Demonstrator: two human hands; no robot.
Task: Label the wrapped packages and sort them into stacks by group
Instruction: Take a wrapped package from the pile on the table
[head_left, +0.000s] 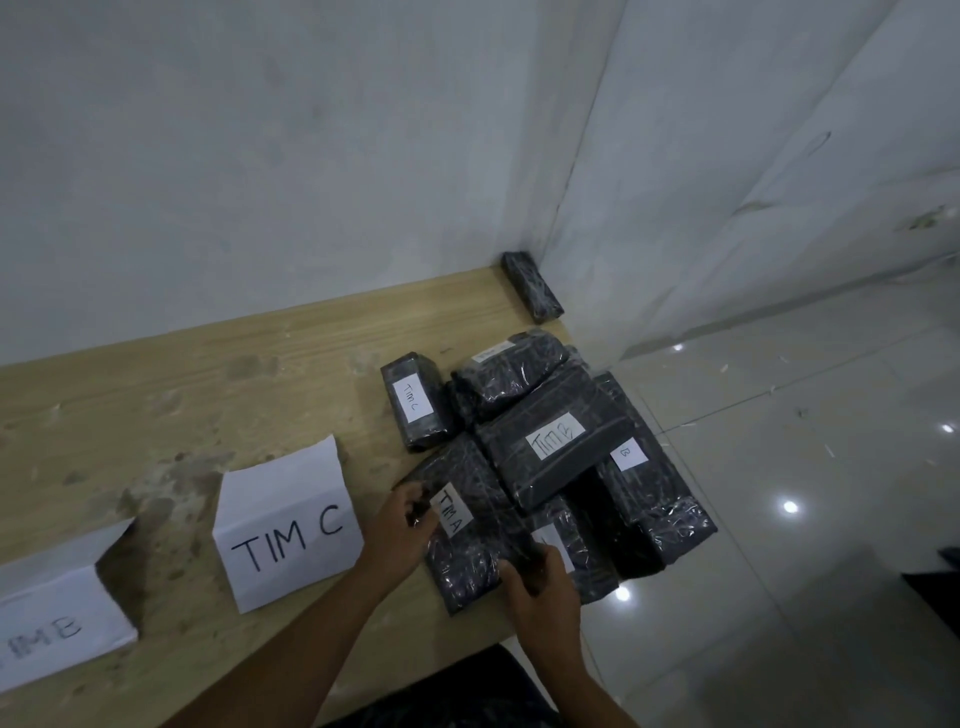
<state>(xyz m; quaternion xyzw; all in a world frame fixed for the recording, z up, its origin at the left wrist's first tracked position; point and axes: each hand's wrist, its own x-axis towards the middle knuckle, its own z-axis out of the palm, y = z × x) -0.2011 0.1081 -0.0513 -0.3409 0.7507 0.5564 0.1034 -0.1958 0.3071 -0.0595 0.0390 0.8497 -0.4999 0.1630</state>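
**Both hands on the TIM A package at the right end of the desk**

Head view: The TIM A package (467, 540), black and plastic-wrapped, lay at the near right of the wooden desk (208, 389), at the left edge of a cluster of similar packages. The left hand (402, 525) curled its fingers over the package's left edge, beside the white label. The right hand (540, 582) gripped its near right corner, so both hands were pinching the same package. Whether it was lifted or resting on the desk could not be told.

Its long axis ran from far to near, leaning slightly right toward the near end. The label's lettering ran along that axis, starting at the far end.

Just beyond it lay the TIM C package (415, 400), the TIM B package (556, 447) and one marked B (644, 467). An unlabelled package (532, 286) sat apart in the far corner against the wall (260, 156).

The folded TIM C sign (288, 530) stood just left of the left hand. A second paper sign (52, 613), its letters blurred, stood further left. No sign for group A was in view.

Sorting looked barely begun, since the labelled packages lay mixed together. The package would probably have to travel left past the signs, and the left hand was the nearer one on that side.
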